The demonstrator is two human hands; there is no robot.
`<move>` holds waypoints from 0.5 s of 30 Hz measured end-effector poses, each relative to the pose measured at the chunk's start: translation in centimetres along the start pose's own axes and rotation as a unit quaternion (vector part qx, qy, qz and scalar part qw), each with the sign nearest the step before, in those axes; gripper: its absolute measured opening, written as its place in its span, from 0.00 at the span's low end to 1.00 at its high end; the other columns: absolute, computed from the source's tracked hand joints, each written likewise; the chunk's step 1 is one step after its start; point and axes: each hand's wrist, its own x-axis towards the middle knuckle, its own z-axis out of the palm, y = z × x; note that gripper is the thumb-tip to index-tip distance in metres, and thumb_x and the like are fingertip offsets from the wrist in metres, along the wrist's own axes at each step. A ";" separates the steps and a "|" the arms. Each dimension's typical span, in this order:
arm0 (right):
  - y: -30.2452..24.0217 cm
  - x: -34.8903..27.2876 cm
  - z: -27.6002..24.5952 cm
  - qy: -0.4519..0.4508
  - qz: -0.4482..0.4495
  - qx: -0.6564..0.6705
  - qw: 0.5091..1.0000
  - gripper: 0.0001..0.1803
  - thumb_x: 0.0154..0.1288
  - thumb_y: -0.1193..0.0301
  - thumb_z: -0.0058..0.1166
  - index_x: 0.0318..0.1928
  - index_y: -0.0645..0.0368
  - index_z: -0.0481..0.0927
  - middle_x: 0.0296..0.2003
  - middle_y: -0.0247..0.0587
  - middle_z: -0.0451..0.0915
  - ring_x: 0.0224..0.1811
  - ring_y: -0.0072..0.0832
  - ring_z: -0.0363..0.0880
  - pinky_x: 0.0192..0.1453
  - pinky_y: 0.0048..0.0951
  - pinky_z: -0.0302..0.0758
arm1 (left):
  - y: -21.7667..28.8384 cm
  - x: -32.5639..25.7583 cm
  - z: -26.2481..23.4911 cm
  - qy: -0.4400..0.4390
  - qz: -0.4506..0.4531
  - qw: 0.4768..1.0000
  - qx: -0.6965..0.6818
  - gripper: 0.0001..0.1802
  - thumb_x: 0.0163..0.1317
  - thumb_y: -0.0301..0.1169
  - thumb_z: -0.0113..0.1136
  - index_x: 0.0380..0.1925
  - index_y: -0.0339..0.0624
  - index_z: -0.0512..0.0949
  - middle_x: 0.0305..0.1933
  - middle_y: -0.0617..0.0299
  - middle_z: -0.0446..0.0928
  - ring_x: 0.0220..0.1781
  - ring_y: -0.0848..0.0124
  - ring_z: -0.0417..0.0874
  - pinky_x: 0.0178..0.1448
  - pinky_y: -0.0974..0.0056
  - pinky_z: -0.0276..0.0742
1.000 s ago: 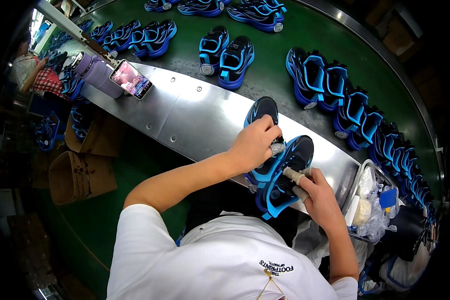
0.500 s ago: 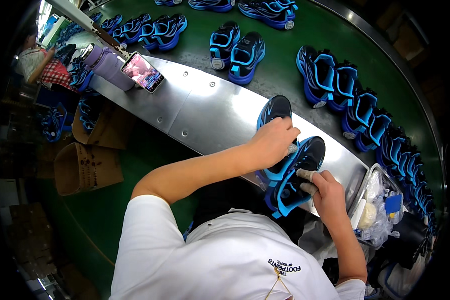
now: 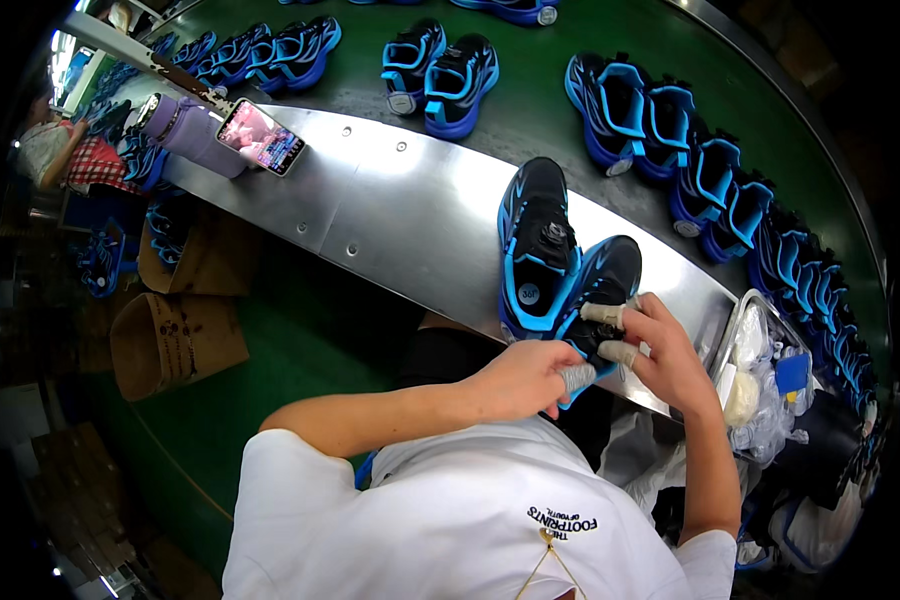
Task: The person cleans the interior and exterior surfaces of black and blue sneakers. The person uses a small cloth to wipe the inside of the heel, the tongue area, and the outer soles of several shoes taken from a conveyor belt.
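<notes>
Two black-and-blue sneakers stand side by side at the metal ledge in front of me, toes pointing away. The left sneaker [image 3: 535, 215] rests untouched, its round dial and light insole showing. At the heel opening of the right sneaker [image 3: 612, 264] is my left hand [image 3: 526, 378], its fingers closed on the collar and grey tape round one finger. My right hand [image 3: 668, 352] grips the same sneaker over the instep from the right side, with tan wraps on two fingers. Between them, my hands cover much of that sneaker's opening.
A green conveyor [image 3: 530, 110] beyond the metal ledge [image 3: 410, 215] carries several more sneaker pairs. On the ledge's left are a purple bottle [image 3: 195, 135] and a phone [image 3: 260, 137]. A tray [image 3: 760, 380] of small plastic bags stands right. Cardboard boxes [image 3: 175, 345] lie lower left; a person sits far left.
My left hand has moved from the left sneaker down to the right sneaker's heel, uncovering the left one. My right hand stays on the right sneaker. The surroundings have shifted slightly up in view.
</notes>
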 end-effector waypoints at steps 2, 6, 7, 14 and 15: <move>0.5 -0.4 1.2 0.048 0.014 -0.011 0.999 0.18 0.56 0.73 0.64 0.48 0.56 0.83 0.30 0.41 0.71 0.29 0.32 0.72 0.36 0.31 0.71 | -1.2 1.1 1.1 -0.004 0.012 0.991 -0.131 0.15 0.66 0.27 0.50 0.51 0.34 0.76 0.41 0.55 0.81 0.36 0.74 0.81 0.43 0.68 0.77; 1.7 -0.8 1.3 0.090 0.014 -0.068 0.993 0.18 0.54 0.71 0.66 0.48 0.56 0.84 0.28 0.37 0.67 0.26 0.28 0.68 0.33 0.28 0.69 | -3.6 2.7 3.4 0.011 0.033 0.946 -0.322 0.15 0.70 0.31 0.52 0.51 0.33 0.74 0.46 0.55 0.79 0.47 0.69 0.81 0.50 0.66 0.78; 0.8 -0.6 0.0 0.039 0.035 -0.036 0.998 0.17 0.54 0.70 0.65 0.47 0.54 0.84 0.30 0.42 0.71 0.28 0.36 0.73 0.35 0.31 0.71 | -2.4 2.3 3.5 0.013 0.020 0.947 -0.319 0.16 0.71 0.32 0.52 0.52 0.31 0.74 0.52 0.53 0.77 0.52 0.64 0.81 0.51 0.63 0.79; 2.6 -1.2 2.3 0.114 0.013 -0.052 0.992 0.18 0.57 0.70 0.61 0.50 0.46 0.82 0.31 0.41 0.70 0.33 0.40 0.75 0.38 0.38 0.74 | -3.1 3.1 3.9 0.040 0.076 0.956 -0.281 0.16 0.71 0.31 0.50 0.52 0.29 0.73 0.52 0.51 0.77 0.54 0.60 0.83 0.38 0.68 0.84; 3.2 -1.0 1.9 0.088 -0.013 -0.069 0.994 0.19 0.57 0.69 0.62 0.51 0.45 0.82 0.32 0.41 0.72 0.33 0.40 0.76 0.37 0.38 0.73 | -3.0 2.9 3.9 0.047 0.061 0.963 -0.257 0.16 0.71 0.29 0.47 0.52 0.29 0.73 0.53 0.51 0.77 0.55 0.60 0.82 0.38 0.67 0.83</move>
